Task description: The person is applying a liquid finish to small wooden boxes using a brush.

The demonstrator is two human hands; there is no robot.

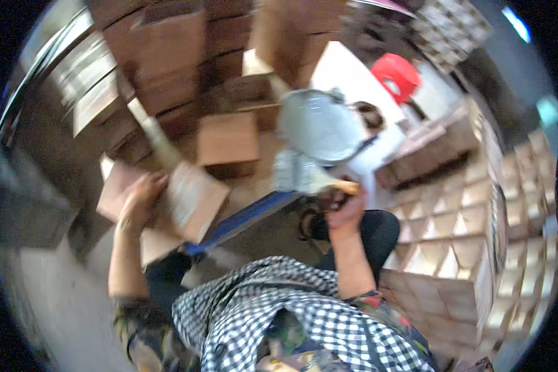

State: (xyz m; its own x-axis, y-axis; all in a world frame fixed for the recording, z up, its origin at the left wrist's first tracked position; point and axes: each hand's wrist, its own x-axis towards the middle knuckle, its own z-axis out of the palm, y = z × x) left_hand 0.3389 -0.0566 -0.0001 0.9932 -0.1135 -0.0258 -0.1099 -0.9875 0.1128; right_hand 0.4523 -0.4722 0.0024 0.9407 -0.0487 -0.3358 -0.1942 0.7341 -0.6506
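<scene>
At the left, my left hand (146,193) rests on a brown cardboard box (195,201), its fingers curled over the inner edge between two raised panels. The fingers are blurred, but they appear closed on the cardboard. In front of my right knee, my right hand (344,211) is closed round a yellow-handled tool (348,187); motion blur hides its kind. A pale part stretches from it toward a clear, whitish block-like thing (291,170). Just beyond stands a round, pale grey bucket or basin (322,127). A small closed carton (228,139) sits between the box and the bucket.
Stacked brown cartons (161,56) stand at the back. On the right are partitioned cardboard trays (440,217) with pale cells. A red plastic container (398,77) lies by a white board (347,71). A blue-edged table rim (245,220) runs before my knees.
</scene>
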